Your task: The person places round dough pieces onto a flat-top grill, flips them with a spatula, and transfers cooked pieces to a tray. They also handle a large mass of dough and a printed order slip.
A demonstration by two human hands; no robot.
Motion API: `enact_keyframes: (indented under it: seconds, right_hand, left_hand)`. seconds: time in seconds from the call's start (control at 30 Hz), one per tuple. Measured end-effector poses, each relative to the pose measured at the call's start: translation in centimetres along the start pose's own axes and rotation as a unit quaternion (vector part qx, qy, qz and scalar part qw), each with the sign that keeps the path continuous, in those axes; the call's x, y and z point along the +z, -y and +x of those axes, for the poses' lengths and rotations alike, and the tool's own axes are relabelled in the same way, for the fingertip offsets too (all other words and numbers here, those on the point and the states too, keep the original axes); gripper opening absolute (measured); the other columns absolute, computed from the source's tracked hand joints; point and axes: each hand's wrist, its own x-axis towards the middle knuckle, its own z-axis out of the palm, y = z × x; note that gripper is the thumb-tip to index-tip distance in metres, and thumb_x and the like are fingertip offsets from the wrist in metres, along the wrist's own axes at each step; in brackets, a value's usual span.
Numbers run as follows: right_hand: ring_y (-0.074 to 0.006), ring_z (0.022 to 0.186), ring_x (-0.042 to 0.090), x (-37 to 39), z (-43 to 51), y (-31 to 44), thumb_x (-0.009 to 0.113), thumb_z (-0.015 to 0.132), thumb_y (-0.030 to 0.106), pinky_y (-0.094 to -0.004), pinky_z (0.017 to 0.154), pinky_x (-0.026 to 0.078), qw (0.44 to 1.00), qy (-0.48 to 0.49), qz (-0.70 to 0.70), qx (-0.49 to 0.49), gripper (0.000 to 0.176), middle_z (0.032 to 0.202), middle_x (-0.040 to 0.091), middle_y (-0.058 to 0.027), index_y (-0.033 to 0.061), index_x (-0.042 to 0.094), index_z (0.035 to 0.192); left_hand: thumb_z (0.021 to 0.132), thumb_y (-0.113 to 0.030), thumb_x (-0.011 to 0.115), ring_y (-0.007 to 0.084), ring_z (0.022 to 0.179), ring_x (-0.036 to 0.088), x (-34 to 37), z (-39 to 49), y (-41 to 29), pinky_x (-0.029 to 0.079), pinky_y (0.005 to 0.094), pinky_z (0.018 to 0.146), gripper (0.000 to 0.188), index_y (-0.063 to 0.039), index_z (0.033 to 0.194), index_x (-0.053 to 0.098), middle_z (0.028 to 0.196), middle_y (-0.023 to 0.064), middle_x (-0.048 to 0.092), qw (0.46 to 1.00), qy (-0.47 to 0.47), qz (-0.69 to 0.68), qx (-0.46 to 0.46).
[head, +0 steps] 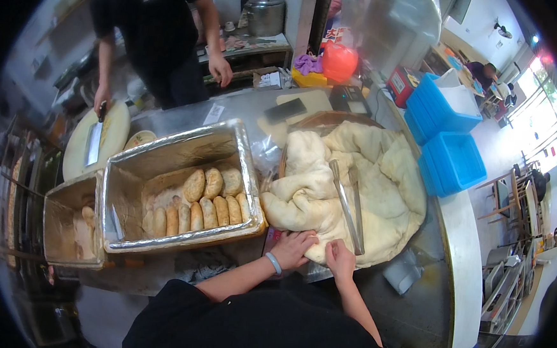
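A thick cream padded cloth (385,219) is heaped in folds over a round wooden container (361,118) in front of me. Both my hands are at its near edge, a small width of cloth between them. My left hand (294,249), with a pale band at the wrist, grips the edge, its fingertips on the fabric. My right hand (341,260) pinches the same edge with curled fingers. Metal tongs (345,204) lie on the cloth just beyond my right hand. What lies under the cloth is hidden.
Left stands a foil-rimmed box (178,245) holding several browned flatbreads (202,216), beside a smaller box (70,261). Across the counter, a person holds a cleaver (93,142) on a round board (76,154). Blue plastic baskets (451,163) stand right; a phone (285,111) lies behind.
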Motion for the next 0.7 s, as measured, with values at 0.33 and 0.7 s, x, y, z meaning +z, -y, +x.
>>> enact_keyframes:
  seconds: [0.33, 0.7]
  right_hand:
    - [-0.0233, 0.044, 0.054, 0.8, -0.1, -0.7, 0.061, 0.081, 0.019, -0.0344, 0.044, 0.041, 0.999, -0.038, -0.002, -0.027, 0.013, 0.051, 0.053, -0.0083, 0.0076, 0.058, 0.077]
    - [-0.0253, 0.044, 0.053, 1.4, -0.3, -0.8, 0.060, 0.082, 0.018, -0.0362, 0.043, 0.041, 0.994, -0.083, -0.021, -0.066, 0.012, 0.050, 0.051, -0.0087, 0.0076, 0.057, 0.076]
  left_hand:
    - [0.068, -0.020, 0.069, 0.0226, 0.115, 0.044, -2.5, 0.1, -0.2, 0.035, 0.0425, 0.089, 0.057, -0.018, 0.120, 0.046, 0.127, 0.0028, 0.043, 0.998, 0.024, -0.046, 0.029]
    - [0.066, -0.019, 0.069, 0.0212, 0.114, 0.046, -2.1, 0.6, 0.0, 0.036, 0.0424, 0.087, 0.059, -0.019, 0.120, 0.044, 0.130, 0.0021, 0.043, 0.996, 0.066, -0.052, -0.001]
